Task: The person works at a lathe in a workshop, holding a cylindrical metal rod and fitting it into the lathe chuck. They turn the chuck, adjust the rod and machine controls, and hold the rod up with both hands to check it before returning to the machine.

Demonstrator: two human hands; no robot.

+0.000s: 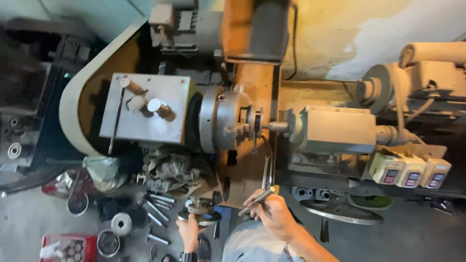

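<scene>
Seen from above, a metal lathe (233, 116) fills the middle of the frame, its round chuck (221, 123) facing a pale tailstock (335, 130) to the right. Low in the centre, the right hand (273, 211) has its grip pinched around a thin metal rod (256, 202), held like a pen with the tip angled toward the lower left, seemingly so the point can be steered finely. The left hand (188, 230), at the bottom of the frame, has its fingers closed on the edge of a round metal flange (200, 212), holding it flat and level just left of the rod's tip; whether the tip touches it cannot be told. A dark wristband sits on that wrist. A spoked handwheel (340, 211) lies to the lower right, under a row of three pale switch boxes (410, 171). On the floor at lower left lie loose bolts (158, 208), round metal tins (108, 241) and a red tray (68, 246), all near the left hand, likely kept within reach
</scene>
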